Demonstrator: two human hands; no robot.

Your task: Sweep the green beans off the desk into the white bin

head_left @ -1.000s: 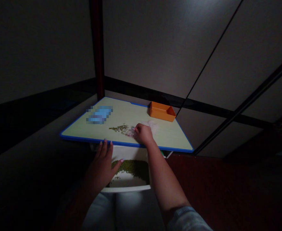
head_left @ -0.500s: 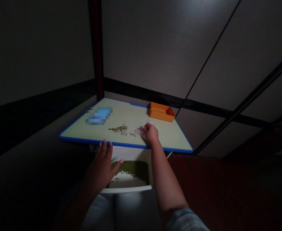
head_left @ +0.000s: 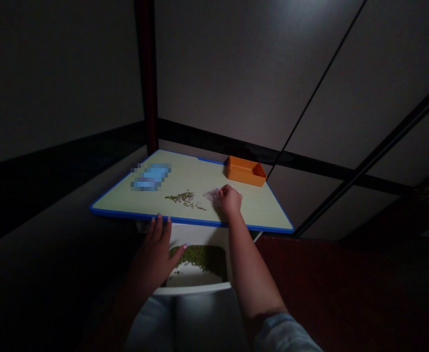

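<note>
Now: R hand (head_left: 230, 199) pinching clear bag (head_left: 211, 196) | L hand (head_left: 159, 249) spread, at board (head_left: 251, 208) edge

Orange box (head_left: 244, 175): smooth plastic look, low sheen. Desk (head_left: 253, 208): smooth pale top, mostly matt; blue rim looks plastic. Clear bag (head_left: 211, 196): thin plastic film, crumpled. White bin (head_left: 196, 289): smooth, plastic-looking. Wall panel (head_left: 236, 73): smooth, satin, soft highlight up top. Sleeve (head_left: 288, 333): cloth, ribbed cuff. Floor (head_left: 306, 278): too dark to tell.
</note>
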